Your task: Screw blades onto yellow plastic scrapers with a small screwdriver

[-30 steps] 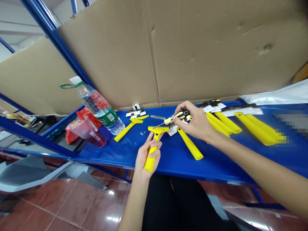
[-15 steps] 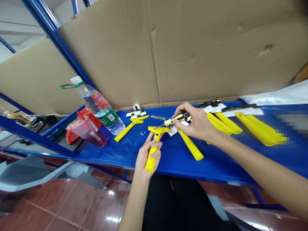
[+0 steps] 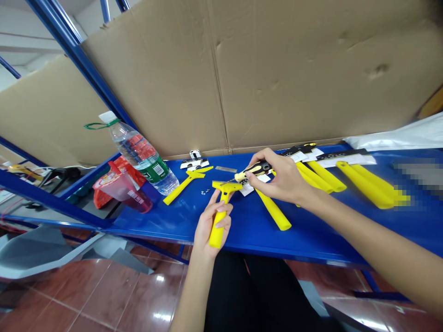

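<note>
My left hand (image 3: 206, 227) is wrapped round the handle of a yellow T-shaped scraper (image 3: 217, 234), its wide head pointing away from me. In my right hand (image 3: 282, 180) is a cream-and-black screwdriver (image 3: 256, 170), lying nearly level, with its shaft reaching over the scraper's head. Whether the tip sits in a screw is too small to tell. Left of the scraper's head lie several tiny screws (image 3: 205, 192) on the blue table (image 3: 188, 221). Behind them are a second yellow scraper (image 3: 180, 190) and a flat metal blade (image 3: 226, 169).
A water bottle (image 3: 148, 161) and a reddish plastic cup (image 3: 128, 192) stand at the left. Several yellow handles (image 3: 275, 212) and black-and-white cards (image 3: 346, 159) lie at the right. A cardboard wall (image 3: 284, 78) rises behind the table, and a blue post (image 3: 81, 69) slants at the left.
The whole view has shifted very slightly. Both hands keep their grips, and the screwdriver stays at the scraper's head with no clear movement.
</note>
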`<act>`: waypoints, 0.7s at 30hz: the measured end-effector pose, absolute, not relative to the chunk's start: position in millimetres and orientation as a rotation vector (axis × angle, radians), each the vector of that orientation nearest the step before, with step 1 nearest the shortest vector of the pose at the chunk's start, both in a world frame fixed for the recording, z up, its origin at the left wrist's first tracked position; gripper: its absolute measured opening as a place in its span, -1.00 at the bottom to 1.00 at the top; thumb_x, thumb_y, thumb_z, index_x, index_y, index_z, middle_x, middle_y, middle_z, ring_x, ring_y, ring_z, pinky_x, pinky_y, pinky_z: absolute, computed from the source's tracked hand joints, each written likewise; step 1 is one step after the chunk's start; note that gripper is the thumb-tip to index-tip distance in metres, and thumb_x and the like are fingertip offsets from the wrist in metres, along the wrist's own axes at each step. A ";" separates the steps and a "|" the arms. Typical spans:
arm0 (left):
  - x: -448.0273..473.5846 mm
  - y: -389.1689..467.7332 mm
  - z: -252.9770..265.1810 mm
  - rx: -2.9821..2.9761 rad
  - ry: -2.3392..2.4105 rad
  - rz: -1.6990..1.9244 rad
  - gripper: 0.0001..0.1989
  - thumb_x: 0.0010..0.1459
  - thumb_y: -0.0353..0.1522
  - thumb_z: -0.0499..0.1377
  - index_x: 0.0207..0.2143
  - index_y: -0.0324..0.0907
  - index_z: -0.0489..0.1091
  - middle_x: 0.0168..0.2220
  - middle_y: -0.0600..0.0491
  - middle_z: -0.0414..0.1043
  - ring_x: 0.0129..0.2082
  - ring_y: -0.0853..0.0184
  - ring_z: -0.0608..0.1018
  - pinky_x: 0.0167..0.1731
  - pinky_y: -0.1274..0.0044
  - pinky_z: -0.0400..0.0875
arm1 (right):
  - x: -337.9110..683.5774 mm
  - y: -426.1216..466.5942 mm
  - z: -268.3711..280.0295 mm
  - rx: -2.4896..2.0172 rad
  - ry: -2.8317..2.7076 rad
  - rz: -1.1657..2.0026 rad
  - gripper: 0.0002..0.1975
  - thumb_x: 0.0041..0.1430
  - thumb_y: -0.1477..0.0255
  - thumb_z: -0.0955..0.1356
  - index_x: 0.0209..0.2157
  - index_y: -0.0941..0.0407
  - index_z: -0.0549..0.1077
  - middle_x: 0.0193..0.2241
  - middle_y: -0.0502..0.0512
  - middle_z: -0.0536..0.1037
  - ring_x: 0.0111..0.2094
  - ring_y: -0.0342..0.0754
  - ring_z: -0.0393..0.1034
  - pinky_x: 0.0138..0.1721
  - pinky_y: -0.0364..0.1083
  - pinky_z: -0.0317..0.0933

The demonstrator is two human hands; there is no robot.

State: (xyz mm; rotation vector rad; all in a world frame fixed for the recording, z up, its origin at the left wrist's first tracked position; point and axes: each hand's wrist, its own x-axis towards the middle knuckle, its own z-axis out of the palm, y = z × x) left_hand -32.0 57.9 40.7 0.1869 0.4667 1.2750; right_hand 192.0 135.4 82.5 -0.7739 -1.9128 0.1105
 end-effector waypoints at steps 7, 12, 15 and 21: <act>-30.5 59.5 43.3 0.239 0.534 1.283 -0.34 0.44 -0.65 0.00 0.48 -0.05 0.16 0.24 -0.25 0.40 -0.45 0.59 0.47 -0.73 0.81 0.26 | 195.7 141.3 83.9 -0.701 -1.945 0.086 -0.81 0.26 0.35 0.46 -0.15 0.05 0.41 -0.31 0.00 0.61 -0.39 -0.07 0.48 -0.31 -0.09 0.30; -28.6 58.8 45.3 0.360 0.642 1.246 -0.31 0.37 -0.66 0.10 0.45 -0.02 0.21 0.15 -0.16 0.44 -0.51 0.60 0.41 -0.76 0.81 0.24 | 208.5 142.9 115.4 -0.683 -2.113 0.121 -0.83 0.33 0.32 0.43 -0.14 0.08 0.42 -0.29 0.02 0.61 -0.38 -0.08 0.46 -0.28 -0.09 0.25; -25.1 59.2 46.7 0.427 0.663 1.225 -0.30 0.33 -0.65 0.17 0.43 0.00 0.26 0.02 -0.07 0.47 -0.53 0.59 0.37 -0.77 0.81 0.22 | 213.9 140.9 145.1 -0.671 -2.217 0.150 -0.82 0.37 0.33 0.42 -0.08 0.08 0.42 -0.24 0.03 0.61 -0.33 -0.09 0.45 -0.25 -0.08 0.24; -1.5 85.2 78.0 0.544 0.592 1.199 -0.34 0.30 -0.64 0.22 0.35 0.06 0.36 0.06 -0.03 0.51 -0.58 0.64 0.31 -0.77 0.84 0.09 | 211.4 145.2 197.4 -0.540 -2.208 0.139 -0.77 0.44 0.39 0.37 0.04 0.05 0.30 -0.17 0.04 0.59 -0.22 -0.08 0.46 -0.18 -0.09 0.28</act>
